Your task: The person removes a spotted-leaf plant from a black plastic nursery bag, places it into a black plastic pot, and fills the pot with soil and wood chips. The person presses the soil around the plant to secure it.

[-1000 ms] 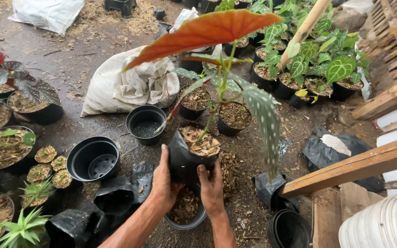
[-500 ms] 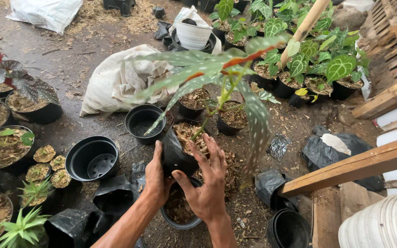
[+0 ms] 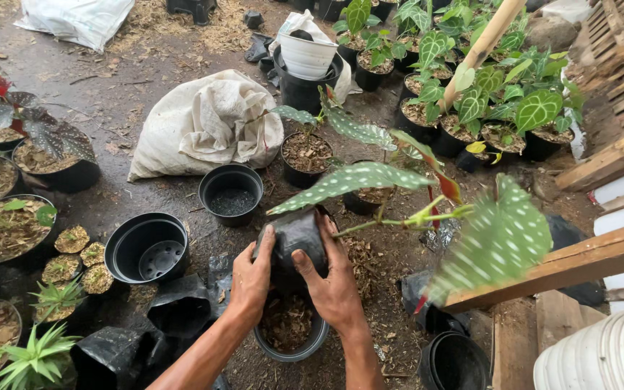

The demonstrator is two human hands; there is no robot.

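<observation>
A: In the lower centre of the head view, the left hand (image 3: pixel 250 278) and the right hand (image 3: pixel 331 285) are both wrapped around a black grow bag (image 3: pixel 294 242), fingers curled and pressing its sides. The bag is tipped on its side, mouth toward the right, with the spotted-leaf plant (image 3: pixel 427 209) sticking out nearly level.

B: And where does it sit?

A: Right above a round black pot (image 3: pixel 287 332) partly filled with brown potting mix, at the bottom centre.

B: How far along does it look?

A: My guess is midway: the mix is in the pot, but the plant is not yet out of the bag, and nothing is planted.

B: Anything unclear?

A: The root ball is hidden inside the bag, the hands cover the pot's upper rim, and an empty black pot (image 3: pixel 146 249) waits at left.
</observation>
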